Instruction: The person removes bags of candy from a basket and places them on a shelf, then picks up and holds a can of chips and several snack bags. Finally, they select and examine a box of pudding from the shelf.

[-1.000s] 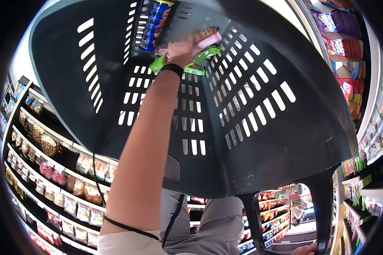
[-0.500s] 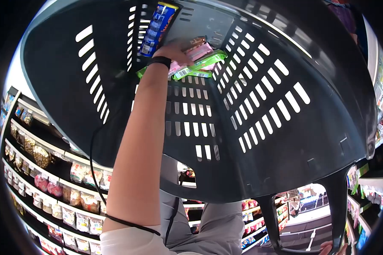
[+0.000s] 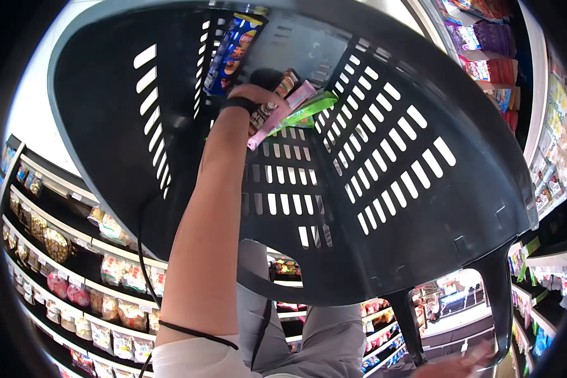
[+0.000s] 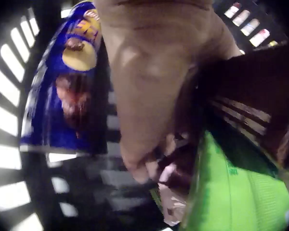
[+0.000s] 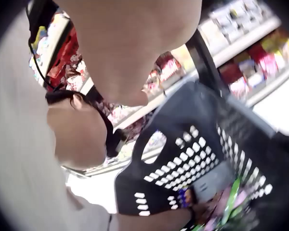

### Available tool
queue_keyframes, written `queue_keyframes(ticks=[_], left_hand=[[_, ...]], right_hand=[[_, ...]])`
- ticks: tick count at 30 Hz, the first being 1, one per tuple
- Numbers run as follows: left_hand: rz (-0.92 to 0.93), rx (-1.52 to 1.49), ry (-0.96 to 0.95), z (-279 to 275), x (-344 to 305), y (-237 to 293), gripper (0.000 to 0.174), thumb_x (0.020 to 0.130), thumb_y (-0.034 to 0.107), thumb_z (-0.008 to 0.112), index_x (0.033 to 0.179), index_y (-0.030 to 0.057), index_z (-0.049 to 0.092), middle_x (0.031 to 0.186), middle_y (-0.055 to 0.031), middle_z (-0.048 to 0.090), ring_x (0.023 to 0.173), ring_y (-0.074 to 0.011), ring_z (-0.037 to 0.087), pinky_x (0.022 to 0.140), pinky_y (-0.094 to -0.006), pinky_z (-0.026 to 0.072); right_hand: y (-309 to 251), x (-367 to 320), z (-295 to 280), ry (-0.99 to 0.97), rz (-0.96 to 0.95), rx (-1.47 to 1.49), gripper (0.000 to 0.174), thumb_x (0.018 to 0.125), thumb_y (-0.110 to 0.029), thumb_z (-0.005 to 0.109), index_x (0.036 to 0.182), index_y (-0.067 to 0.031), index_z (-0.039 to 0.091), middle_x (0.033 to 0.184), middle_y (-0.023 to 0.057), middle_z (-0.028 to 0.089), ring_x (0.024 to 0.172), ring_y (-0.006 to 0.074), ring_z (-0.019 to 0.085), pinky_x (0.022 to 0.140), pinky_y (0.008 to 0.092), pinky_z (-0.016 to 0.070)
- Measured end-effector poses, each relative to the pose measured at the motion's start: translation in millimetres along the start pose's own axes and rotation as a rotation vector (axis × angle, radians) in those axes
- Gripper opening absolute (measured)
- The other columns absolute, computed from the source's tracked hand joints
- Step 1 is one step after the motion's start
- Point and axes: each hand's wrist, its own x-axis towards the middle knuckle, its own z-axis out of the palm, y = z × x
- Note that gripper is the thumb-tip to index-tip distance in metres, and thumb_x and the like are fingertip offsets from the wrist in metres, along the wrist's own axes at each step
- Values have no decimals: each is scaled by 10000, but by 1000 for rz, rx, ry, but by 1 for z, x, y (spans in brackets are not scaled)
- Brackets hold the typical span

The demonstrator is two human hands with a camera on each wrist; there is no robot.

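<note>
Deep in a black shopping basket, my left hand grips snack packs by their left end. They are a brown pack, a pink pack and a green pack, fanned out to the right. The left wrist view has my fingers curled down beside the green pack, with the brown pack above it. A blue chip packet leans along the basket's left wall. My right hand, blurred, is low beside the basket's handle; its grip is unclear.
Shelves of bagged goods line the left side. More packets hang at the right, beyond the basket's rim. A dark cord hangs by my left arm. Another person shows in the right wrist view.
The brown and pink packs have come up and tilted within my left hand, and the green one has turned steeper. My right hand has shifted left along the bottom edge.
</note>
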Motion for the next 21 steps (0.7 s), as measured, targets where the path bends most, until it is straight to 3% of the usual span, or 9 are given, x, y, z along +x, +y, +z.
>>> queue_keyframes(ticks=[1,2,3,9,11,12,13,15,21], left_hand=[[3,6,18,1,-1,-3,781,509,311,929,1181,17,661,1057,-128,718,953,-223,695,854,-334,549],[-1,11,35,1,-1,-5,774,509,313,930,1174,16,665,1051,-125,720,948,-221,696,849,-333,551],[-8,19,52,2,0,-9,768,509,315,930,1167,15,669,1044,-123,721,943,-220,697,844,-332,552],[-465,-280,-323,-14,-31,22,753,522,477,899,1142,91,714,1165,-109,696,1005,-234,682,854,-340,537],[-377,-13,-304,-5,-18,12,807,541,569,855,1194,117,705,1250,-125,658,1109,-234,636,961,-346,479],[-254,-215,-414,-18,-43,23,848,577,625,804,1239,109,684,1272,-142,648,1184,-239,586,1026,-354,423],[-249,-200,-422,-11,-46,20,848,577,625,804,1239,109,684,1272,-142,648,1184,-239,586,1026,-354,423],[-233,-247,-420,5,-41,13,871,634,623,767,1321,107,623,1336,-135,611,1188,-250,574,1012,-356,427],[-196,-456,-406,7,-90,42,877,751,577,695,1449,99,465,1332,-124,587,1159,-249,566,1006,-369,422]], right_hand=[[-35,-4,34,-417,-160,-456,386,993,-253,544,1280,1,594,1085,136,672,926,233,669,736,321,566],[-65,66,133,-221,-391,219,556,935,-202,623,1418,-16,422,1044,137,629,996,234,639,875,414,550],[-72,76,156,-514,-313,204,563,877,-171,694,1359,1,460,1371,234,510,1332,382,445,1024,436,470],[-50,121,417,-696,800,989,620,924,-99,656,1477,-56,380,1388,130,500,1226,230,540,979,320,465],[0,109,503,-818,483,1052,530,1003,-153,540,1492,-71,352,1385,114,507,1217,202,536,973,306,454],[2,113,532,-868,749,1248,503,1029,-188,489,1497,-74,343,1369,108,521,1218,200,537,974,316,451],[-5,116,550,-907,1023,1438,482,1055,-223,438,1502,-76,334,1353,103,535,1220,198,537,975,327,448],[-59,123,535,-862,649,1038,459,1061,-316,422,1456,-83,393,1312,94,564,1212,216,546,958,342,455],[-81,115,566,-574,1221,1482,483,1010,-417,513,1342,-68,480,1275,105,582,1099,229,618,890,410,546]])
